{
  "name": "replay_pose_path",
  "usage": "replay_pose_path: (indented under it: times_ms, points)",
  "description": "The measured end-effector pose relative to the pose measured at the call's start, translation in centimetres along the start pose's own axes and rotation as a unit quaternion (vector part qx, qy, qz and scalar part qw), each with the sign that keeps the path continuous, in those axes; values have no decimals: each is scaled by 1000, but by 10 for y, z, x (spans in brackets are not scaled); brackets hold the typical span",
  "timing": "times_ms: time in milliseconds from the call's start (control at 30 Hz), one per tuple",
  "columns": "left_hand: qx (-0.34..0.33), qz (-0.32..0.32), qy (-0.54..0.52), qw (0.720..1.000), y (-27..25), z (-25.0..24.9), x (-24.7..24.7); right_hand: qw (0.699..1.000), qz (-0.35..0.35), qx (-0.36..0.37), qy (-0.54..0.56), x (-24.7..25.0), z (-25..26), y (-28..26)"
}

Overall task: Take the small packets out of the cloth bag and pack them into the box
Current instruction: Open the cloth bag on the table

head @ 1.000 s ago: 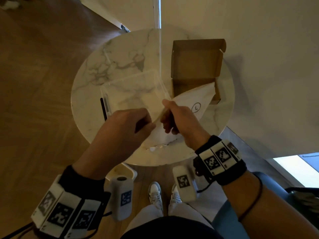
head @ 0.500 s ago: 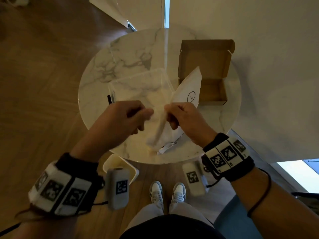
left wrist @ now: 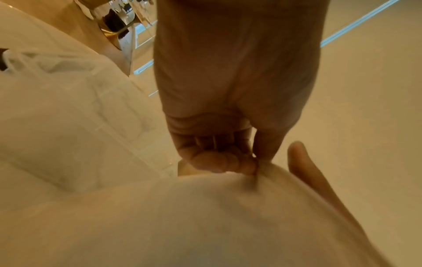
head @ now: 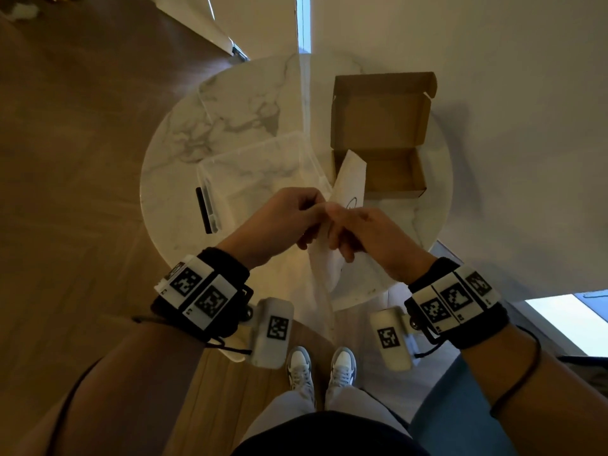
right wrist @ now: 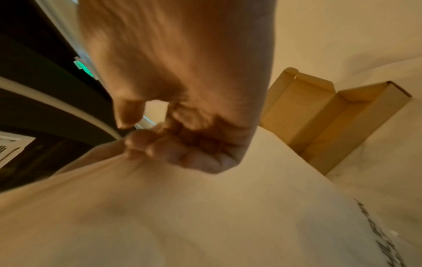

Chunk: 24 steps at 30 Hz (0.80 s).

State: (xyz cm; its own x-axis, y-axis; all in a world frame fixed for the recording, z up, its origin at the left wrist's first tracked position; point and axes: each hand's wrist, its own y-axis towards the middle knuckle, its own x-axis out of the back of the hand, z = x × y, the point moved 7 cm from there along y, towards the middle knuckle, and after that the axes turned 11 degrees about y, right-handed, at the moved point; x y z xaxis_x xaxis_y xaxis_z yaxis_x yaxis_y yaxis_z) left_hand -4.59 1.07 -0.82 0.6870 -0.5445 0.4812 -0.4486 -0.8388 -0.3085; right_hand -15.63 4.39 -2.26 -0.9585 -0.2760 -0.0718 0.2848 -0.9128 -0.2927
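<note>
A white cloth bag with a round printed mark hangs lifted above the round marble table. My left hand pinches its upper edge between thumb and fingers, and my right hand pinches the same edge right beside it. In the left wrist view the left hand nips the cloth bag; in the right wrist view the right hand bunches the bag. The brown cardboard box stands open at the table's right, its lid folded back. No packets are visible.
A clear plastic bin with a black clip on its left side sits mid-table, just left of the bag. A white wall runs along the right. My feet in white shoes stand on the wooden floor below the table's near edge.
My hands have come together on the bag's edge. The bag has turned from spread out flat to hanging narrow and upright, its far corner now over the box's left edge.
</note>
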Motion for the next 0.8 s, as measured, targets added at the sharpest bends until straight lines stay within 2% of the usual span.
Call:
replay_pose_path:
  times_ms: [100,267,400,567,700,800]
  points:
    - [-23,4,-34,999,0,-2,-11,995,-80,-2,64,17,-3,8]
    - [-22,13,-106,994,3,3,-18,991,-71,2,110,17,-9,12]
    - [15,20,-198,980,4,9,-22,981,-54,-1,185,16,-15,14]
    - [13,18,-155,988,11,4,-20,976,-94,-10,198,16,-20,15]
    - [9,-17,-86,996,17,0,-14,973,-84,14,212,12,-18,13]
    - [3,-28,-83,996,17,-2,-13,976,-87,50,195,17,-13,12]
